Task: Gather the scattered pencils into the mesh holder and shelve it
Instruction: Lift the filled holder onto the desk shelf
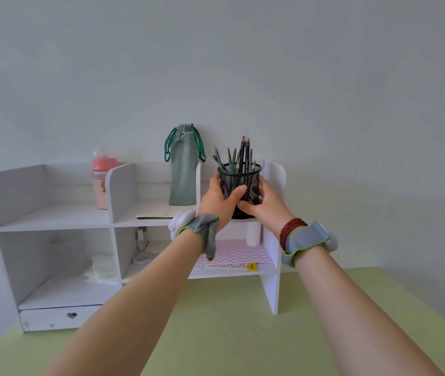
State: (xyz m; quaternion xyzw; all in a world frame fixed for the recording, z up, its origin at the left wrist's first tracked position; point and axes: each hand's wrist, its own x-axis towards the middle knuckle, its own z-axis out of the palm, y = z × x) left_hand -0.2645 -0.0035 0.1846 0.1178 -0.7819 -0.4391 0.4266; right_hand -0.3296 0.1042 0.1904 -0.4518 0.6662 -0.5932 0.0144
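Note:
The black mesh holder stands upright with several green and black pencils sticking out of its top. It is in the top right compartment of the white desk shelf, its base at the level of the shelf board. My left hand wraps the holder's left side with the thumb across its front. Around the lower right side my right hand is cupped. Both hands hide the holder's base, so I cannot tell whether it rests on the board.
A green drawstring pouch stands in the compartment left of the holder, and a pink bottle stands further left. A sheet of pink labels lies on the lower right shelf. The green tabletop lies below my arms.

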